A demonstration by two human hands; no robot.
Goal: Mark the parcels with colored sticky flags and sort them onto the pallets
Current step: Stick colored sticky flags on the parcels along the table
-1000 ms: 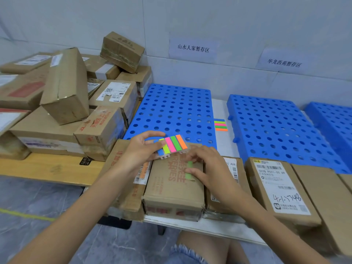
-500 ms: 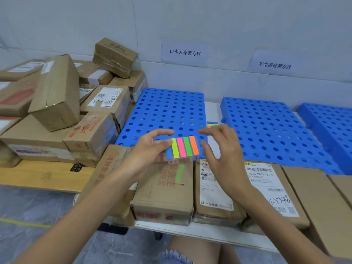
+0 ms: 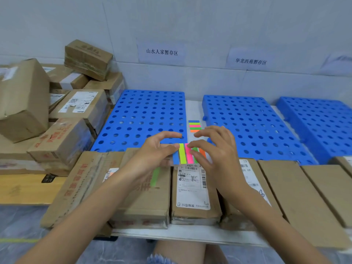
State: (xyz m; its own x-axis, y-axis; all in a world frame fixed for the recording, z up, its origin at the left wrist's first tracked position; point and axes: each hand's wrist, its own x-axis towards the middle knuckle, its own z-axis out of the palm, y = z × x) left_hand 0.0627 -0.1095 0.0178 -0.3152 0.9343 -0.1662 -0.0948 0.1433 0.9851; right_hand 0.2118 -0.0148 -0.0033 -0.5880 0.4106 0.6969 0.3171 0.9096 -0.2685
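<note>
1. Starting at the left edge of the frame, the heap of unsorted parcels (image 3: 82, 103) can wait until the front row is flagged.
2. At centre, the left hand (image 3: 152, 155) pinches the sticky-flag pad (image 3: 182, 155) by its left edge, with the forefinger stretched out above. I'd hold the pad firm and level so that only one strip lifts.
3. Just below that hand, the brown parcel (image 3: 150, 202) already wears a green flag (image 3: 155, 179). To my eye it is ready for a pallet.
4. At the pad's right side, the right hand (image 3: 217, 151) has thumb and a fingertip pinched on the pink and green strips, the other fingers loosely curved. I cannot tell which colour it has. Best to peel slowly from the free end and check that only one flag comes away.
5. Directly beneath the pad lies the labelled parcel (image 3: 192, 189), unflagged and probably next. I'd press the flag onto bare cardboard, clear of the barcode.
6. Above the hands, a spare flag set (image 3: 194, 126) lies in the white gap between pallets.
7. Across the upper middle and right, the left blue pallet (image 3: 144, 115), middle blue pallet (image 3: 247, 121) and right blue pallet (image 3: 320, 122) hold no parcels. Match the colour to the wall sign (image 3: 162, 52) before sticking.
</note>
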